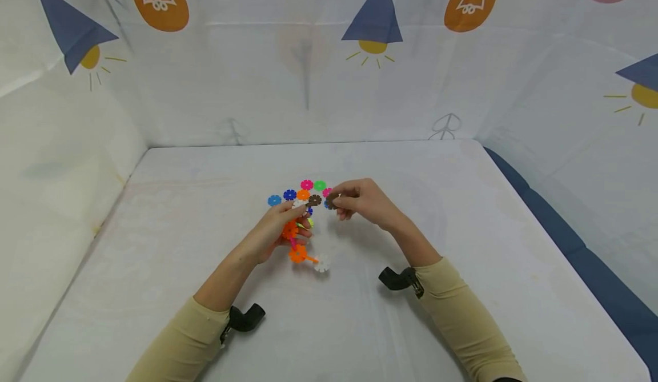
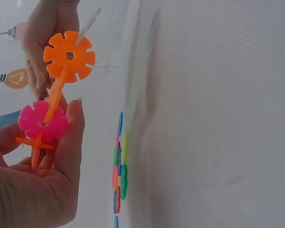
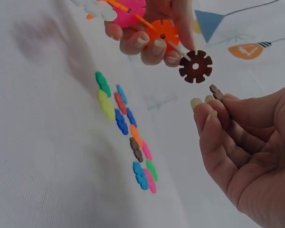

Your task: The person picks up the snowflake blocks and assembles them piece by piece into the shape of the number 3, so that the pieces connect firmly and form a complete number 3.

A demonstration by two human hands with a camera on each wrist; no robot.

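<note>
White cloth (image 1: pixel 257 85) hangs at the back and sides, printed with blue lamps (image 1: pixel 372 19) and orange bulbs (image 1: pixel 177 8). In front of it spreads a white table (image 1: pixel 205 188), with a dark blue strip (image 1: pixel 560 230) along the right. Two tan sleeves (image 1: pixel 180 342) come in from the near edge. The left hand (image 1: pixel 271 229) grips a chain (image 1: pixel 298 253) with its thumb and bent fingers; the right hand (image 1: pixel 366 202) has thumb and fingertips closed on a brown piece (image 3: pixel 216 91). The chain, made of slotted discs, is held up over the table, its orange and pink parts trailing toward the person and ending in a white one. Past it, on the table, lies a cluster of loose discs (image 3: pixel 105 105), blue, green, yellow, orange, red and pink among them. At the chain's other end sits a brown disc (image 3: pixel 204 66), near the right hand's piece but apart from it.
</note>
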